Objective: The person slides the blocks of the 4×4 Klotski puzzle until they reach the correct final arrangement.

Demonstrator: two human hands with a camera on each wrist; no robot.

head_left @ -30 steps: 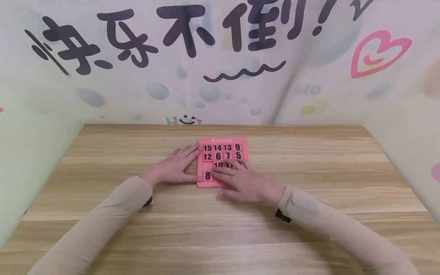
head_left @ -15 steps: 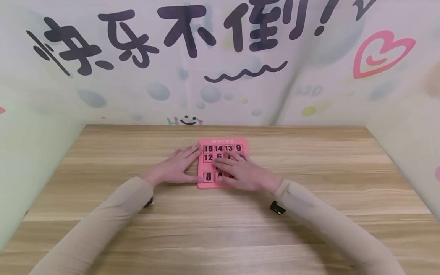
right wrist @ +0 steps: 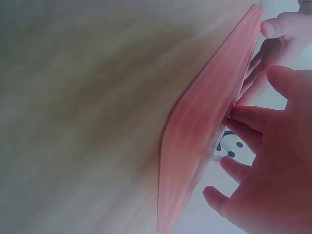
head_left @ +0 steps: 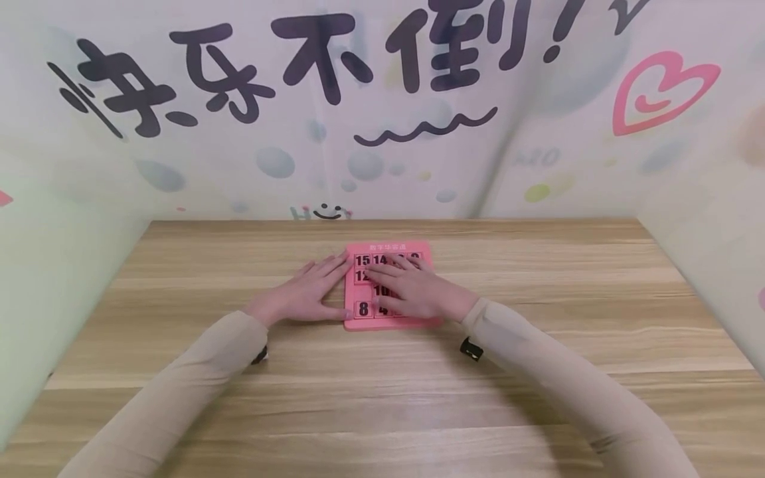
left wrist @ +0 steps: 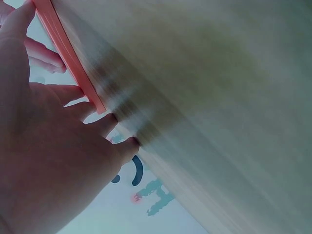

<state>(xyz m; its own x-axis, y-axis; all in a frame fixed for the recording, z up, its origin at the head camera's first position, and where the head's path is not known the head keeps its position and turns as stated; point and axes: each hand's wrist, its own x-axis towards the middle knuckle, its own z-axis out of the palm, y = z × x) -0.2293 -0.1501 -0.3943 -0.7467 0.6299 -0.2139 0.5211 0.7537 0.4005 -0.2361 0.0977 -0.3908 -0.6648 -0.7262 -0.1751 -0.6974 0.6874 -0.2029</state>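
Note:
A pink number sliding puzzle (head_left: 391,324) lies flat on the table, its black-numbered tiles facing up. The 15 tile (head_left: 362,260) is at its far left corner and the 8 tile (head_left: 363,309) at the near left; a bare slot shows just above the 8. My left hand (head_left: 301,292) rests along the puzzle's left side, fingers extended, the thumb at the near left corner. Over the tiles lies my right hand (head_left: 421,289), fingers extended and touching the upper rows, hiding most of the right-hand tiles. In the right wrist view, a fingertip (right wrist: 234,113) meets the puzzle's top face.
The wood-grain table (head_left: 370,405) reaches to a white printed backdrop (head_left: 239,159) with large dark characters and a pink heart. Pale side panels (head_left: 60,279) flank the table. Beige sleeves (head_left: 179,392) cover both forearms, with a small black device (head_left: 471,348) under the right wrist.
My right hand has slid away from me, from the lower rows up to the upper rows, uncovering the 4 tile and part of the 10. My left hand has stayed at the left edge.

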